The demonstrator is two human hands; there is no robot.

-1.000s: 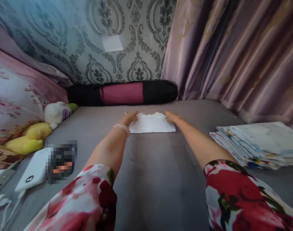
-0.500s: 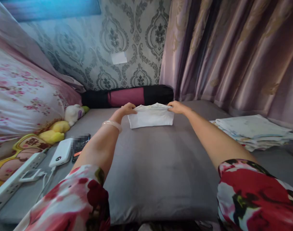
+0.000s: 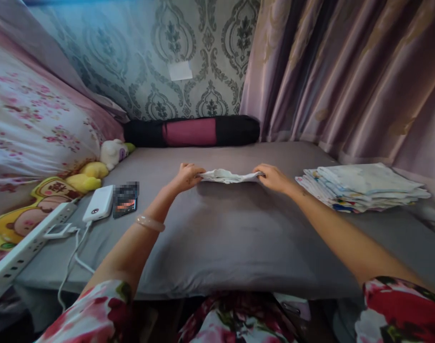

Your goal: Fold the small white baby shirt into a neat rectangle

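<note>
A folded white cloth (image 3: 230, 176) hangs flat a little above the grey bed sheet (image 3: 217, 238), held by its two ends. My left hand (image 3: 187, 175) pinches the left end with closed fingers. My right hand (image 3: 272, 176) pinches the right end the same way. A pale bangle sits on my left wrist. Both arms reach forward over the middle of the bed.
A stack of folded printed cloths (image 3: 360, 187) lies at the right. At the left are a white power bank (image 3: 99, 203), a phone (image 3: 126, 199), a power strip (image 3: 27, 243) with cables, yellow and white soft toys (image 3: 96, 166) and a floral pillow. A black-and-pink roll (image 3: 192, 131) lies against the wall, curtains on the right.
The cloth went from lying flat on the bed to being lifted by its far edge, and now both hands hold it nearer to me, folded thin. The camera has pulled back.
</note>
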